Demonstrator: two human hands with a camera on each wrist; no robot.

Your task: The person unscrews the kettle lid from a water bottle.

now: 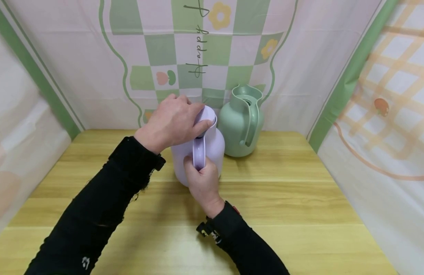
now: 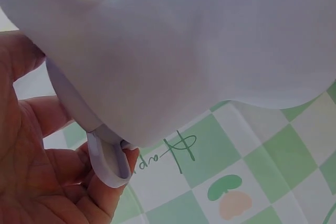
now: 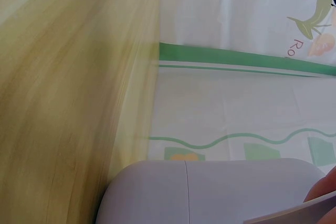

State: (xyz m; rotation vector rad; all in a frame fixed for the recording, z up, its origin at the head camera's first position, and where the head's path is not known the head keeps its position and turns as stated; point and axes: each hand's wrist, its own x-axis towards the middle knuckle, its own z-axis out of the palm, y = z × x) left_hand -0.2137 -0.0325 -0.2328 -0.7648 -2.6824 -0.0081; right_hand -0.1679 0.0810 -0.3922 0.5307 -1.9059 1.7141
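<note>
A lavender vacuum jug (image 1: 216, 147) stands upright on the wooden table. My left hand (image 1: 175, 118) grips its lid (image 1: 207, 113) from above, the thumb lying across the near side. In the left wrist view, the fingers (image 2: 47, 116) curl about the lid's edge beside the jug's neck. My right hand (image 1: 204, 183) holds the handle (image 1: 199, 152) low down, on the side facing me. Only a bit of that hand shows at the right edge of the right wrist view, above the jug's smooth body (image 3: 152, 192).
A green vacuum jug (image 1: 232, 128) stands just behind and to the right, its top uncovered and its handle toward me. Printed cloth (image 1: 160, 46) with green checks hangs behind the table (image 1: 284, 214), and more cloth (image 1: 377, 152) hangs at both sides.
</note>
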